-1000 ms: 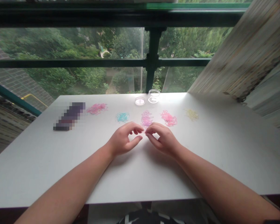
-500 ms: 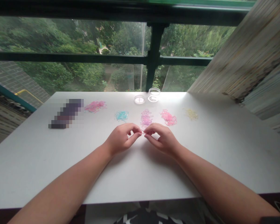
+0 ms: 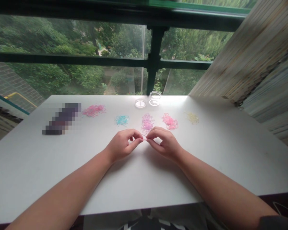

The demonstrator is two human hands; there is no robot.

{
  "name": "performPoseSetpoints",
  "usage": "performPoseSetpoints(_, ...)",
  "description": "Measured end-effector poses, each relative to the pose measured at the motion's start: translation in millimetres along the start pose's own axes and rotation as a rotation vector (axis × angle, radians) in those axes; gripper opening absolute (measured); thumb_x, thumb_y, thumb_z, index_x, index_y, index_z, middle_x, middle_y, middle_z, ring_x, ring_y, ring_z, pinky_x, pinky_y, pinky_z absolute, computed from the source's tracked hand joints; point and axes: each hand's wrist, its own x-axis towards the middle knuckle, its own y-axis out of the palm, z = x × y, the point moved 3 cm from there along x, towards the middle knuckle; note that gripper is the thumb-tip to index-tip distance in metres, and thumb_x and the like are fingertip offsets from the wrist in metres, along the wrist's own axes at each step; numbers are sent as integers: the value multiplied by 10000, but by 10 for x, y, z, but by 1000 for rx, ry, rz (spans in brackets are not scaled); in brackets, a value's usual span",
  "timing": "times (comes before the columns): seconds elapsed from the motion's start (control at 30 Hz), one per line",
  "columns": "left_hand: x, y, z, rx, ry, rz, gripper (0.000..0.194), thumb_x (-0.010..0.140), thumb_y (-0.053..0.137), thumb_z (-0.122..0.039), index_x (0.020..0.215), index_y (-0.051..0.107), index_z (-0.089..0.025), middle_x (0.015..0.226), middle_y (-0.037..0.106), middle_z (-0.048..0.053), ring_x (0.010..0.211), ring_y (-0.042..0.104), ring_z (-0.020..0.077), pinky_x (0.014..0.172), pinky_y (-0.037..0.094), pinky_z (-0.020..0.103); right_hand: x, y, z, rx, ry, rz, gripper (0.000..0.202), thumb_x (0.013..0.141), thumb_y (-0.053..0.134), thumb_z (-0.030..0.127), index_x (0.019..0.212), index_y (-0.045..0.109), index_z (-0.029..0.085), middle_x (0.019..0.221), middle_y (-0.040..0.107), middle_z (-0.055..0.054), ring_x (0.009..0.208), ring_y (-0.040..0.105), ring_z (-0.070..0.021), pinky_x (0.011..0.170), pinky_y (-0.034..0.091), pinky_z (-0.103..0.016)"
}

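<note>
Between my two hands a small pink rubber band (image 3: pixel 145 139) spans the short gap from fingertips to fingertips. My left hand (image 3: pixel 124 143) pinches its left end between thumb and index finger. On the other side, my right hand (image 3: pixel 164 141) pinches the right end in the same way. Just beyond the fingertips lies a pile of purple rubber bands (image 3: pixel 147 122). To its right is a coral-pink pile (image 3: pixel 170 121), and to its left a turquoise pile (image 3: pixel 121 120). Most of the held band is hidden by the fingers.
A pink-purple pile of bands (image 3: pixel 94 110) lies at the far left, a pale yellow pile (image 3: pixel 192 118) at the right. Two clear round containers (image 3: pixel 155 98) stand at the back of the white table (image 3: pixel 124 188). A blurred-out dark object (image 3: pixel 62 118) is on the left.
The view has shifted slightly, so the table and piles sit a little further left and lower. Both hands keep their pinch on the band, and the gap between them looks about the same.
</note>
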Motion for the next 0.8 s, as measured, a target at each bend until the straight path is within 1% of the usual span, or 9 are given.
performPoseSetpoints(0.27, 0, 9, 0, -52, -7, 6, 130, 839, 526, -237, 824, 635, -169, 803, 676, 25, 714, 587, 110, 664, 470, 212, -8, 3, -21, 21, 26, 51, 67, 792, 555, 126, 816, 582, 183, 744, 582, -31, 691, 530, -134, 652, 450, -276)
performPoseSetpoints(0.53, 1, 2, 15, -58, -36, 14, 131, 832, 527, -251, 839, 635, -178, 809, 672, 21, 729, 586, 121, 681, 461, 230, -2, -16, -42, 17, 34, 42, 80, 788, 543, 104, 779, 570, 178, 721, 571, -22, 682, 525, -127, 646, 438, -267)
performPoseSetpoints(0.67, 0, -22, 65, -37, -79, 12, 120, 828, 529, -255, 837, 626, -185, 808, 667, 12, 733, 584, 123, 674, 454, 233, 20, -119, -92, -36, 25, 23, 86, 785, 543, 103, 772, 588, 175, 734, 573, -31, 692, 535, -130, 644, 444, -261)
performPoseSetpoints(0.8, -11, -63, 133, -12, -119, 0, 116, 828, 529, -267, 838, 618, -193, 794, 657, 2, 726, 582, 120, 667, 449, 232, 62, -356, -203, -173, 45, -27, 106, 796, 545, 123, 763, 626, 182, 764, 597, -40, 725, 554, -142, 686, 448, -272)
